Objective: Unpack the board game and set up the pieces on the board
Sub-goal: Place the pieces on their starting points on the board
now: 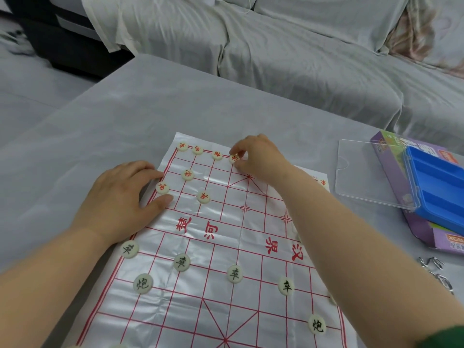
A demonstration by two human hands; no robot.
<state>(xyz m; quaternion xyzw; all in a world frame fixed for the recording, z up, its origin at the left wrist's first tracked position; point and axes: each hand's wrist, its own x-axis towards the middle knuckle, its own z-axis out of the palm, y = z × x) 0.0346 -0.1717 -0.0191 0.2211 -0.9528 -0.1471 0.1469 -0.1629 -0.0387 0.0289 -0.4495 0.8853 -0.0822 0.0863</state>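
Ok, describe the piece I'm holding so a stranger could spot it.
Find the glossy board sheet with red grid lines on the grey table. From its far left corner runs a row of cream discs with red characters. The piece is fourth along, the only one pinched by fingers of the right hand.

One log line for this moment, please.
right hand: pinches red piece, far row | left hand: rests on board edge | setup: incomplete

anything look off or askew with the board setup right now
Only the board sheet: it is creased and rippled rather than lying flat. The left hand presses its left edge while the right hand pinches a red piece in the far row.
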